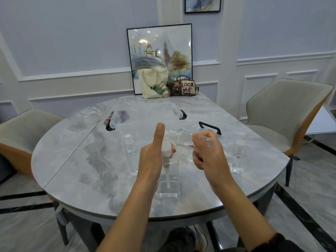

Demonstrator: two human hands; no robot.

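Note:
A tall clear square bottle (168, 186) with a white pump head (167, 149) stands upright on the marble table (76, 160). My left hand (151, 157) wraps around the pump head, thumb pointing straight up. My right hand (207, 151) grips a small clear bottle (183, 140), tilted on its side with its neck pointing left toward the pump head.
Clear plastic storage boxes with black handles (209, 127) and a clear lid lie behind the hands. More small clear bottles (240, 148) stand at the right, another (130, 144) at the left. A tote bag (154, 84), a handbag (184, 87) and a framed picture are at the back. Chairs flank the table.

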